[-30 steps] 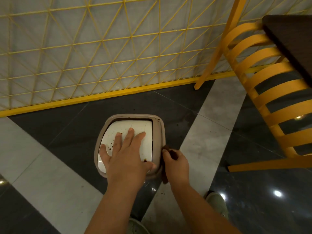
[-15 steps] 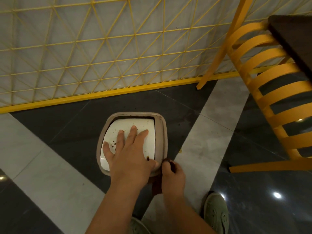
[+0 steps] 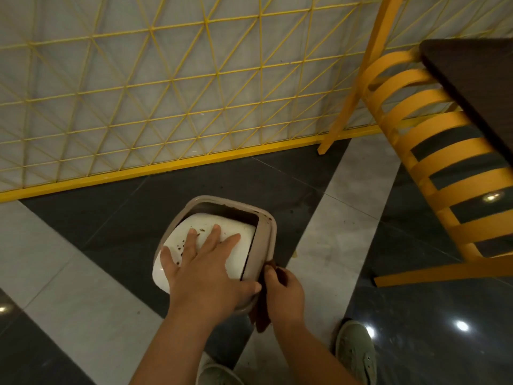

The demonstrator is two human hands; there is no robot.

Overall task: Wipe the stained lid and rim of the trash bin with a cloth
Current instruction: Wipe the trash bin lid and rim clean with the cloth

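Note:
A small trash bin stands on the floor below me, with a taupe rim (image 3: 267,226) around a white swing lid (image 3: 238,257). Brown specks dot the lid's left part, and brown smears mark the rim's far right corner. My left hand (image 3: 206,269) lies flat on the lid with fingers spread, tilting its far edge down so a dark gap shows behind it. My right hand (image 3: 286,293) is shut on a dark brown cloth (image 3: 262,315), pressed against the rim's near right corner. Part of the cloth hangs down below my fist.
A yellow slatted chair (image 3: 433,151) stands to the right, with a dark tabletop (image 3: 477,79) above it. A yellow lattice fence (image 3: 155,107) runs along the wall behind the bin. My green shoes (image 3: 356,354) are on the glossy dark and grey tiled floor (image 3: 347,207).
My right hand with the cloth has slid along the bin's right rim toward its near corner. The lid has tilted further under my left hand, and the view has shifted.

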